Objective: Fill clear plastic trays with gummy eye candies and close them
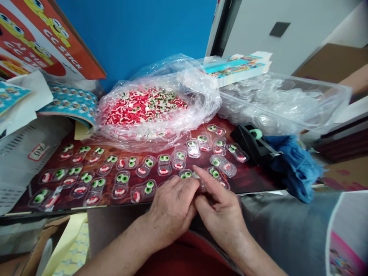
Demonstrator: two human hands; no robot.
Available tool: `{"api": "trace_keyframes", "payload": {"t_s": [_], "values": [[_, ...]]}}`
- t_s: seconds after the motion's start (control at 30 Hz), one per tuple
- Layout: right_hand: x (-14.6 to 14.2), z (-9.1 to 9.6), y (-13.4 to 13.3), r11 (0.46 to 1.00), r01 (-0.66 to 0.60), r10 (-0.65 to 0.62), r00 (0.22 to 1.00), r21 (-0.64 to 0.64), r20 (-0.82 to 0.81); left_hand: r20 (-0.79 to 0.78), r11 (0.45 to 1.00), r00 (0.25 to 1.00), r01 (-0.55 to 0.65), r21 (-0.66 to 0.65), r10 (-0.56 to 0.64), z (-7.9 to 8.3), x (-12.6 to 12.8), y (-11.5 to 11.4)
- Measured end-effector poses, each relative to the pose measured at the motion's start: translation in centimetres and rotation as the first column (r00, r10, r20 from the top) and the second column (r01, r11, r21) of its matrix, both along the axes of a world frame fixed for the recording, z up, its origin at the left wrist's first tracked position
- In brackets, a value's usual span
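Note:
My left hand [172, 207] and my right hand [220, 209] meet at the near edge of a dark red board [253, 178]. Together they pinch a small clear plastic capsule [202, 186]; what is inside it is hidden by my fingers. Spread over the board lie several clear capsules [163, 165], each holding green eye candies and a red mouth candy. Behind them sits an open plastic bag [152, 105] heaped with red, white and green candies.
A clear bin of empty plastic shells [281, 101] stands at the back right, with a black tape dispenser [253, 143] and a blue cloth [296, 165] in front of it. Printed cartons and sheets [43, 42] pile up at the left. A blue wall rises behind.

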State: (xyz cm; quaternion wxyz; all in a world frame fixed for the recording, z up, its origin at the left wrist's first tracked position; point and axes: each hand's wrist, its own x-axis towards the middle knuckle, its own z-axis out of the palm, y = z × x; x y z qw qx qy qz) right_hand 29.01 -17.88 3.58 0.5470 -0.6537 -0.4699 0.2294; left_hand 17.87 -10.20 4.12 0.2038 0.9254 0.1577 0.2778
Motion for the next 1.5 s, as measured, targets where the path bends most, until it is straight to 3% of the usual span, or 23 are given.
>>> {"api": "trace_keyframes", "payload": {"t_s": [0.17, 0.4, 0.53, 0.7, 0.77, 0.9, 1.07, 1.17, 1.27, 1.33, 1.4, 1.5], "values": [[0.0, -0.2, -0.1, 0.999, -0.042, 0.040, 0.995, 0.026, 0.093, -0.112, 1.000, 0.994, 0.001, -0.028, -0.004, 0.5, -0.4, -0.2], [-0.6, 0.2, -0.1, 1.000, -0.021, 0.020, 0.996, -0.014, -0.089, 0.155, 0.999, 0.988, -0.027, 0.022, 0.023, -0.5, 0.0, -0.7], [-1.0, 0.0, -0.2, 1.000, 0.004, -0.005, 0.983, -0.005, -0.185, 0.149, 0.990, 0.983, -0.097, -0.101, 0.111, -0.7, 0.1, -0.4], [-0.4, 0.1, 0.5, 1.000, 0.010, -0.010, 0.970, -0.002, -0.243, 0.173, 0.962, 0.981, -0.034, -0.270, 0.083, -0.4, 0.5, 0.2], [0.2, 0.3, 0.8, 1.000, 0.006, -0.009, 0.965, -0.010, -0.263, 0.135, 0.930, 0.985, -0.055, -0.364, 0.111, -0.2, 0.8, 0.6], [0.5, 0.6, 0.7, 0.999, -0.048, 0.047, 0.980, 0.003, -0.195, 0.055, 0.798, 0.981, -0.117, -0.591, 0.185, -0.2, 1.3, 1.1], [1.2, 0.3, 1.1, 1.000, -0.012, 0.012, 1.000, 0.011, 0.012, 0.082, 0.740, 0.979, -0.087, -0.667, 0.189, -1.3, 2.7, 1.7], [3.7, 0.3, 0.9, 0.996, 0.072, -0.061, 0.977, -0.046, 0.205, 0.099, 0.649, 0.938, -0.152, -0.745, 0.333, -1.4, 3.6, 2.5], [7.2, 0.6, -0.2, 0.961, 0.254, -0.171, 0.858, -0.112, 0.484, 0.148, 0.470, 0.877, -0.096, -0.878, 0.456, -0.8, 3.9, 3.5], [8.7, 0.9, -0.9, 0.930, 0.337, -0.148, 0.706, -0.145, 0.693, 0.152, 0.311, 0.859, -0.008, -0.951, 0.489, -0.3, 3.6, 3.9], [9.0, 1.2, -1.2, 0.912, 0.359, -0.009, 0.505, -0.201, 0.863, 0.144, 0.168, 0.849, 0.067, -0.984, 0.508, 0.0, 3.3, 3.9], [7.4, 1.1, -0.4, 0.881, 0.342, 0.242, 0.268, -0.327, 0.933, 0.114, 0.036, 0.839, 0.112, -0.993, 0.532, 0.2, 3.3, 3.6]]}}
